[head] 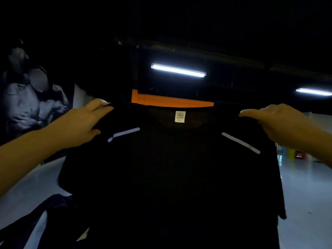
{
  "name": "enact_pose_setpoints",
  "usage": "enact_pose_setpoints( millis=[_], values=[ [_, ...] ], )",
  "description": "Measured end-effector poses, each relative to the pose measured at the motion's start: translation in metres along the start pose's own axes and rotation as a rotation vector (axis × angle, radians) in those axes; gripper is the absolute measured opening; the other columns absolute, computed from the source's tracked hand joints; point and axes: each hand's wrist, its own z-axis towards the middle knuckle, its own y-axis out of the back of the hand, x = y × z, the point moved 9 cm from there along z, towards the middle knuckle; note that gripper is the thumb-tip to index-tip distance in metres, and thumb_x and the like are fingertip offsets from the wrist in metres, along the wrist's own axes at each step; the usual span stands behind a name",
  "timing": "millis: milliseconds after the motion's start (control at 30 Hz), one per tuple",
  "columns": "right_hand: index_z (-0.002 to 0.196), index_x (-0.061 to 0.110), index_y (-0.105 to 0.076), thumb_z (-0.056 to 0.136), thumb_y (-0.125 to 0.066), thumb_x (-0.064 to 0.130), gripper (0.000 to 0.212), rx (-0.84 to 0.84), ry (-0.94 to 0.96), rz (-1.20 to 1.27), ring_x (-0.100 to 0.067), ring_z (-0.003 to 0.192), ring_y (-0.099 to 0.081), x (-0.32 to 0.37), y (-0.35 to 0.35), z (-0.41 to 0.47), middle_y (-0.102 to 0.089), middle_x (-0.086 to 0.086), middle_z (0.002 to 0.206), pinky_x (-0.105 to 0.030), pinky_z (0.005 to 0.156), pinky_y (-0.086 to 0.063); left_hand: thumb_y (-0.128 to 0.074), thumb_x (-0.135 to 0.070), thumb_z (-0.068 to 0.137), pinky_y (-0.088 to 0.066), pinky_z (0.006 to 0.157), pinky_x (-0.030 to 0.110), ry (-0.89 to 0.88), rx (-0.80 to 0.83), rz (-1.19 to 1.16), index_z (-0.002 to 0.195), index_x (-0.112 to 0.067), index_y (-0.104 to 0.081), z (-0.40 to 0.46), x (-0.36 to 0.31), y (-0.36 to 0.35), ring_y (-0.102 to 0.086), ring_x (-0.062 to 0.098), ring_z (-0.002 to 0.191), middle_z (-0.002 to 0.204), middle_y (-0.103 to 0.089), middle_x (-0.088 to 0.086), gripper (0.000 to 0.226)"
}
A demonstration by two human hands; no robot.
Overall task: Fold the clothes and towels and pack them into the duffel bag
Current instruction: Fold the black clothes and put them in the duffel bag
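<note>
Black T-shirt (pixel 170 177) held up, filling the centre of the frame. Left hand (pixel 84 123) and right hand (pixel 280 121) each pinch a shoulder seam, fingers curled over the fabric. White neck label (pixel 180 116) at upper centre carries small print, too small to read. Two pale stripes cross the shoulders.

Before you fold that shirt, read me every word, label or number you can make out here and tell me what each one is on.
White neck tag inside the collar of the black shirt: several lines of small print, too blurred to read.
Two pale stripes on the shirt's shoulders: plain, no text.
Wall picture at left: no lettering visible.
Nothing else in view carries readable text.
</note>
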Motion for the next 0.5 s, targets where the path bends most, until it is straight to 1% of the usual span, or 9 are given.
enact_pose_setpoints(
  millis=[33,133,200,233,300,367,433,467,500],
  values=[
    [0.121,0.017,-0.058,0.064,-0.082,0.0,0.064,-0.007,-0.035,0.055,-0.014,0.046,-0.048,0.0,0.007,-0.001,-0.061,-0.009,0.064,-0.014,0.047,-0.032,-0.09,0.002,0.052,-0.045,0.041,0.031,0.01,-0.014,0.02,0.131,0.005,-0.051,0.001,0.002,0.006,-0.062,0.041,0.064,0.13,-0.048,0.023,0.088],
    [0.115,0.01,-0.065,0.068,-0.077,-0.005,0.051,0.012,-0.044,0.098,-0.013,0.057,-0.05,0.006,0.026,-0.004,-0.065,-0.012,0.076,-0.012,0.051,-0.032,-0.092,0.004,0.043,-0.044,0.037,0.03,0.003,-0.042,0.07,0.13,0.008,-0.05,0.001,0.004,0.027,-0.06,0.04,0.057,0.13,-0.038,0.014,0.096],
    [0.118,0.014,-0.066,0.074,-0.072,-0.005,0.048,0.014,-0.072,0.083,-0.016,0.062,-0.053,0.004,0.039,-0.006,-0.067,-0.012,0.089,-0.016,0.053,-0.033,-0.093,0.002,0.042,-0.05,0.04,0.034,0.015,-0.046,0.093,0.132,0.007,-0.049,0.0,0.007,0.041,-0.063,0.041,0.062,0.131,-0.035,0.012,0.101],
    [0.121,0.017,-0.065,0.078,-0.069,-0.005,0.049,-0.019,-0.091,0.06,-0.017,0.062,-0.053,0.001,0.05,-0.006,-0.068,-0.011,0.097,-0.018,0.053,-0.034,-0.093,0.001,0.043,-0.053,0.044,0.037,0.026,-0.042,0.101,0.134,0.005,-0.047,-0.001,0.008,0.049,-0.064,0.041,0.067,0.133,-0.034,0.012,0.103],
    [0.124,0.015,-0.063,0.077,-0.067,-0.009,0.053,-0.06,-0.124,0.0,-0.012,0.055,-0.044,-0.003,0.073,-0.011,-0.067,-0.011,0.109,-0.02,0.05,-0.032,-0.093,-0.001,0.044,-0.055,0.051,0.039,0.027,-0.044,0.124,0.138,0.002,-0.043,-0.005,0.006,0.07,-0.063,0.042,0.075,0.134,-0.034,0.014,0.107],
    [0.12,0.007,-0.065,0.063,-0.073,-0.016,0.062,-0.095,-0.11,-0.067,-0.001,0.051,-0.026,-0.001,0.098,-0.018,-0.068,-0.016,0.108,-0.017,0.051,-0.029,-0.094,-0.003,0.044,-0.051,0.055,0.035,0.033,-0.067,0.138,0.14,0.0,-0.042,-0.009,0.002,0.098,-0.062,0.041,0.074,0.131,-0.038,0.019,0.109],
    [0.12,0.001,-0.063,0.053,-0.075,-0.02,0.071,-0.143,-0.108,-0.125,0.005,0.054,-0.014,0.005,0.127,-0.029,-0.067,-0.022,0.107,-0.022,0.052,-0.029,-0.094,-0.006,0.046,-0.048,0.056,0.034,0.051,-0.091,0.165,0.141,-0.001,-0.041,-0.012,-0.006,0.13,-0.061,0.044,0.074,0.129,-0.041,0.025,0.109],
    [0.124,0.001,-0.06,0.057,-0.074,-0.02,0.071,-0.158,-0.136,-0.11,0.005,0.055,-0.015,0.002,0.139,-0.031,-0.064,-0.023,0.112,-0.025,0.054,-0.029,-0.094,-0.008,0.048,-0.051,0.058,0.038,0.062,-0.103,0.171,0.142,-0.001,-0.04,-0.013,-0.008,0.143,-0.06,0.045,0.076,0.129,-0.041,0.027,0.109],
    [0.131,0.004,-0.054,0.067,-0.07,-0.016,0.069,-0.156,-0.187,-0.062,0.003,0.054,-0.025,0.0,0.155,-0.035,-0.06,-0.023,0.121,-0.028,0.057,-0.03,-0.094,-0.009,0.05,-0.053,0.061,0.043,0.068,-0.111,0.166,0.143,-0.001,-0.039,-0.014,-0.013,0.158,-0.059,0.047,0.08,0.129,-0.041,0.029,0.108]
  ],
)
